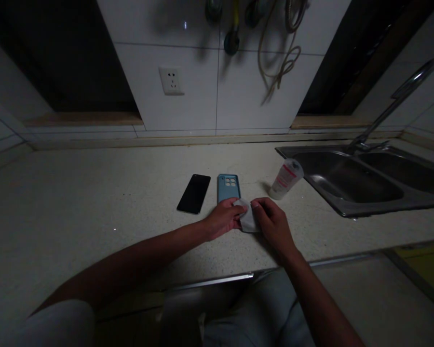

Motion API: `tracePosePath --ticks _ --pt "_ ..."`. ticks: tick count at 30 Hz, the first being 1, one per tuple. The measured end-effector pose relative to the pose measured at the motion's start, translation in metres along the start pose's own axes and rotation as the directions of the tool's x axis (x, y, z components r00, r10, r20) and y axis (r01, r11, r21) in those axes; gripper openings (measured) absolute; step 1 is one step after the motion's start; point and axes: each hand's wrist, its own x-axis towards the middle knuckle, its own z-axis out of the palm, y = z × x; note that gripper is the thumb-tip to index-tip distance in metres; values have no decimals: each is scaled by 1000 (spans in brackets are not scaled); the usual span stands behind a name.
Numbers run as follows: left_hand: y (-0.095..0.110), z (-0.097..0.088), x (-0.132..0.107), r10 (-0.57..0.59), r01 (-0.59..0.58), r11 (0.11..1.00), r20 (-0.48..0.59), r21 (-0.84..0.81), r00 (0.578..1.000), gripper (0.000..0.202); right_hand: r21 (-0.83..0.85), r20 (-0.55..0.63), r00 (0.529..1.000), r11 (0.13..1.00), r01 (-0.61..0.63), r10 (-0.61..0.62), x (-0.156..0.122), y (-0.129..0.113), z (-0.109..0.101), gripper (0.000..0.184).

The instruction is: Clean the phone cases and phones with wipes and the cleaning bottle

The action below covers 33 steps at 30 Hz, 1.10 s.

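Between my two hands is a small pale grey-white sheet (250,222), like a wipe or a piece of tissue; its exact kind is unclear. My left hand (224,218) pinches its left edge, thumb on top. At its upper right, my right hand (274,223) has its fingers closed on the edge. Just beyond my left hand lies a blue phone case (227,192), with a camera cut-out at its top; its lower part is hidden by the hand. Left of the case, a smartphone (194,194) lies flat, its dark screen facing up.
A clear plastic cup (286,179) with red print stands right of my right hand. Farther right is a double steel sink (350,178) with a tall faucet (394,106). The wall behind the pale counter (75,202) has a socket (171,81) and a hanging cord (282,70).
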Motion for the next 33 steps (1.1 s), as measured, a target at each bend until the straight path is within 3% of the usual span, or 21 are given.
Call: tracePosePath --ticks 33 --pt "-2 -2 2 9 -8 1000 27 -20 1000 18 -31 19 999 999 27 -27 0 1 0 30"
